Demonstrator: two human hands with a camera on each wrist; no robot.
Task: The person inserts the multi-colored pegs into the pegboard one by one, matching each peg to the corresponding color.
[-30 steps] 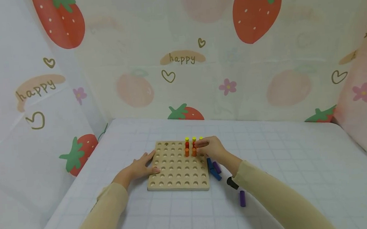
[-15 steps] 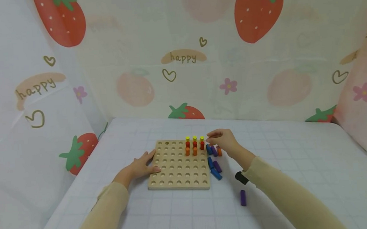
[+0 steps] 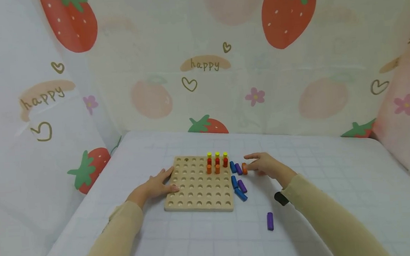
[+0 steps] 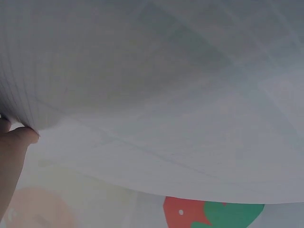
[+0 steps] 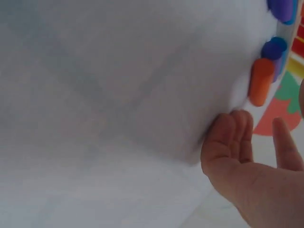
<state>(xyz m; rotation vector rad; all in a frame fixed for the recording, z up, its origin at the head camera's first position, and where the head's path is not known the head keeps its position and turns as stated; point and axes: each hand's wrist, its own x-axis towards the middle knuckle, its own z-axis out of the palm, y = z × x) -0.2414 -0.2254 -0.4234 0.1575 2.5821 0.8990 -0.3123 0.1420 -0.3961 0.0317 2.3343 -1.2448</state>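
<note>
A wooden board (image 3: pixel 191 187) with rows of holes lies in the middle of the head view. My left hand (image 3: pixel 155 187) rests at its left edge, fingers spread and thumb on top. Yellow pegs (image 3: pixel 217 155), red pegs (image 3: pixel 217 161) and two orange pegs (image 3: pixel 209 169) stand at its back right. My right hand (image 3: pixel 271 167) is right of the board, beside a loose orange peg (image 3: pixel 244 168). In the right wrist view that orange peg (image 5: pixel 261 82) lies just beyond the hand (image 5: pixel 251 166), ungripped; whether a fingertip touches it, I cannot tell.
Blue pegs (image 3: pixel 240 194) and purple pegs (image 3: pixel 242 186) lie along the board's right side. Another purple peg (image 3: pixel 270 221) lies nearer the front of the white table (image 3: pixel 352 181). A patterned cloth (image 3: pixel 279 72) hangs behind and at the sides.
My right hand has moved from the standing pegs out to the right, and its fingers have come down beside the loose orange peg. My left hand has stayed on the board.
</note>
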